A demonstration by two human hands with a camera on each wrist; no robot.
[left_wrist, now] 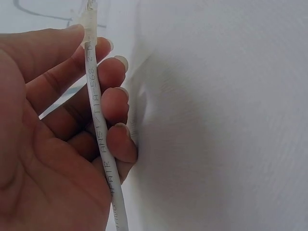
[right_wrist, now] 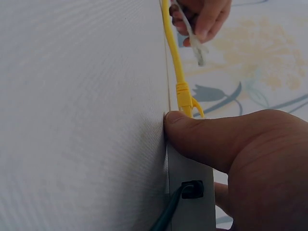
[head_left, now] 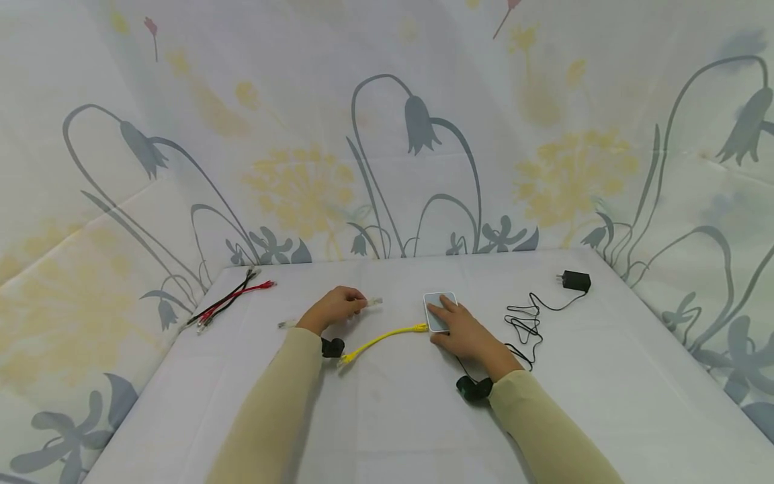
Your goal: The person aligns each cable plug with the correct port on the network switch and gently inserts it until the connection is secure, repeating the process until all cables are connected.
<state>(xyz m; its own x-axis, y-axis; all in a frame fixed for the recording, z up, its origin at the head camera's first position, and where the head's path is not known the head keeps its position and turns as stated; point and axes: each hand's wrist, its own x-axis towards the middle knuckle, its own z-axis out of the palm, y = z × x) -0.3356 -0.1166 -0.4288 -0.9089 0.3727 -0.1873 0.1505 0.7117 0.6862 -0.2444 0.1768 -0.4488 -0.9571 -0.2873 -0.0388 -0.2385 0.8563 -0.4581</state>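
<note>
My left hand [head_left: 335, 308] pinches a white network cable [left_wrist: 98, 120] by its clear plug [left_wrist: 88, 29], thumb against index finger. The cable runs down across the palm, and its other plug [head_left: 287, 324] shows left of the wrist. My right hand [head_left: 468, 333] holds a small flat white network box [head_left: 437, 316], fingers over its grey top and thumb [right_wrist: 202, 137] against its side. A yellow network cable [head_left: 387, 335] reaches the box's left side with one plug, whose tip the thumb hides. A dark cord [right_wrist: 168, 211] enters a port beside the thumb.
A black power adapter [head_left: 576, 280] lies at the back right, its thin cord [head_left: 526, 323] tangled between it and my right wrist. Several black and red cables [head_left: 226, 300] lie bundled at the table's left edge. A patterned cloth [head_left: 387, 175] hangs behind the white table [head_left: 387, 430].
</note>
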